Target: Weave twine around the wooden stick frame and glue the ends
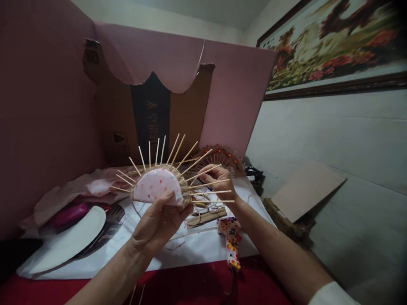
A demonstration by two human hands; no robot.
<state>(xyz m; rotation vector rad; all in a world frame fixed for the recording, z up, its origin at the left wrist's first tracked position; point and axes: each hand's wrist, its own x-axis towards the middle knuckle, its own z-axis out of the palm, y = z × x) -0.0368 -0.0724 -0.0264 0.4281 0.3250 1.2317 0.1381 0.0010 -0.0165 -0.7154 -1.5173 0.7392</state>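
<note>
Centrally, the half-round spotted panel (154, 184) is gripped low by the left hand (162, 222), above the white sheet (200, 252). The right hand (219, 173) curls beside the sticks (178, 149), its hold indeterminate. Advisable: panel steady, sticks evenly spread, woven rim (185, 189) kept tight.

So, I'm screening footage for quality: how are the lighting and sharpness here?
Head view: dim overall, darkest toward the left edge and upper right corner; no harsh glare on the dotted panel in the left hand, its dots distinct; the cardboard lettering behind is murky.
</note>
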